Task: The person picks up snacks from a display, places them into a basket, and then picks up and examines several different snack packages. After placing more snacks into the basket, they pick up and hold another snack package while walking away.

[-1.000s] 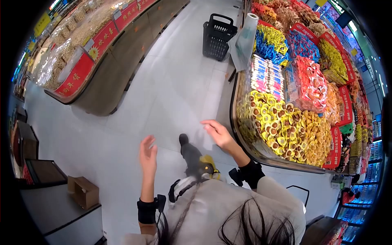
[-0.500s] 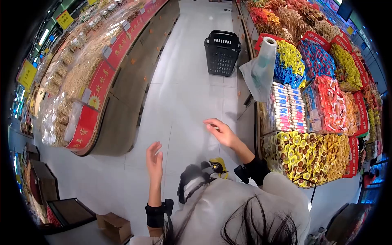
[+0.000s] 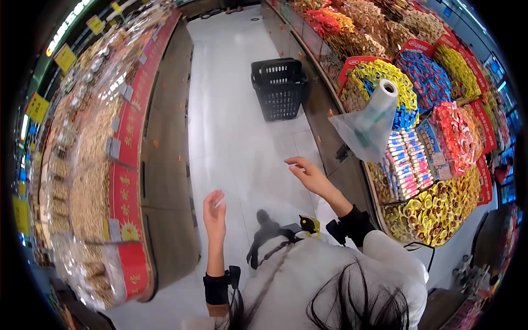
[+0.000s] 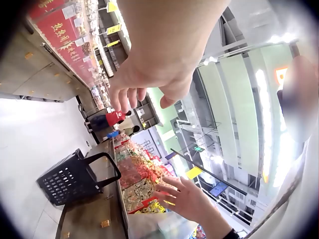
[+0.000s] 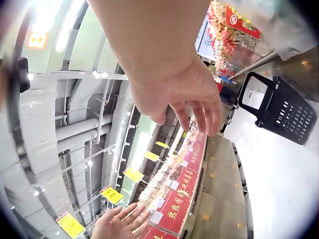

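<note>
Both bare hands are held out in front of the body over the aisle, holding nothing. The left hand (image 3: 214, 213) has its fingers relaxed and slightly bent, thumb apart. To its right the right hand (image 3: 311, 176) reaches inward with loose fingers. Ahead on the floor stands a black plastic shopping basket (image 3: 279, 91), beside the right-hand counter. Nearest the right hand is a roll of clear plastic bags (image 3: 379, 113), upright at the counter's edge with a loose sheet hanging down. In the right wrist view, the basket (image 5: 286, 112) shows beyond the fingers.
On the right, a counter holds wrapped sweets (image 3: 434, 214), white and pink stick packs (image 3: 408, 165) and red packets (image 3: 454, 132). Along the left runs a long counter of nuts (image 3: 91, 203) with a red banner (image 3: 125, 198). A pale tiled floor (image 3: 225, 126) lies between them.
The view has moved forward along the aisle and turned. The bag roll, basket and right counter now appear lower, and the left counter fills more of the left side. Both hands keep much the same pose.
</note>
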Demonstrator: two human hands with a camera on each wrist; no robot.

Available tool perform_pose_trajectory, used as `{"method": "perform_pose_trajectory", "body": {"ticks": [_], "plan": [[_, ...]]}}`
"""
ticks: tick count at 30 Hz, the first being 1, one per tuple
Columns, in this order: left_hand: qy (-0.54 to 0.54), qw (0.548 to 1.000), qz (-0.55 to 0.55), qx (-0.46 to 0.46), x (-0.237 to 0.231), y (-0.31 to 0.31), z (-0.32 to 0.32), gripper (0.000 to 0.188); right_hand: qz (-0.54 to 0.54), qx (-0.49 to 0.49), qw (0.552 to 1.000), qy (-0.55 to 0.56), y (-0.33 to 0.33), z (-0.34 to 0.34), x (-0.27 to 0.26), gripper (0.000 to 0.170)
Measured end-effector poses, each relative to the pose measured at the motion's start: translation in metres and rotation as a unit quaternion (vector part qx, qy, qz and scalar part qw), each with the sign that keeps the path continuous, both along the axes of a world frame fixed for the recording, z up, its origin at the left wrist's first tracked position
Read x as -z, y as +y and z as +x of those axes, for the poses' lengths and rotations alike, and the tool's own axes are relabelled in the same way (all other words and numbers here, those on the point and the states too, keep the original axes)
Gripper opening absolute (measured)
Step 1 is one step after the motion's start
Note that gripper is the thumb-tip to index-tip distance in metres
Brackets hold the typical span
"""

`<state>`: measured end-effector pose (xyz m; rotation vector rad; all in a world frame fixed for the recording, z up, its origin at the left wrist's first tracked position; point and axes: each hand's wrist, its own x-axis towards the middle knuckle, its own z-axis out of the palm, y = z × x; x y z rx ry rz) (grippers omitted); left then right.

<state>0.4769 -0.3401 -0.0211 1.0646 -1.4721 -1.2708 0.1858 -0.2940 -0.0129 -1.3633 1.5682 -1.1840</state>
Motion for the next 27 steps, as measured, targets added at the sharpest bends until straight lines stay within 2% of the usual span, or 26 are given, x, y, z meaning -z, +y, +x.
{"method": "perform_pose_trajectory", "body": {"ticks": [7, 11, 12, 15, 21, 27], "plan": [[-0.007, 0.996, 0.005, 0.088, -0.002, -0.148, -0.01, 0.036, -0.007, 0.1, 0.995, -0.011, -0.082, 0.009, -0.032, 0.033], [-0.014, 0.986, -0.018, 0.167, -0.011, -0.2, -0.049, 0.036, 0.002, 0.151, 0.988, -0.014, -0.11, -0.006, -0.023, 0.033], [-0.004, 0.983, -0.004, 0.182, -0.011, -0.211, -0.06, 0.037, 0.01, 0.149, 0.989, -0.023, -0.117, -0.01, -0.024, 0.028], [0.004, 0.975, 0.003, 0.223, -0.006, -0.239, -0.089, 0.038, -0.002, 0.176, 0.984, -0.023, -0.145, -0.025, -0.019, 0.032], [-0.003, 0.97, -0.006, 0.245, 0.003, -0.302, -0.144, 0.038, -0.01, 0.191, 0.981, -0.032, -0.21, -0.083, 0.002, 0.031], [-0.04, 0.969, -0.027, 0.244, -0.001, -0.384, -0.199, 0.037, -0.022, 0.211, 0.977, -0.011, -0.284, -0.157, 0.001, 0.031]]}}
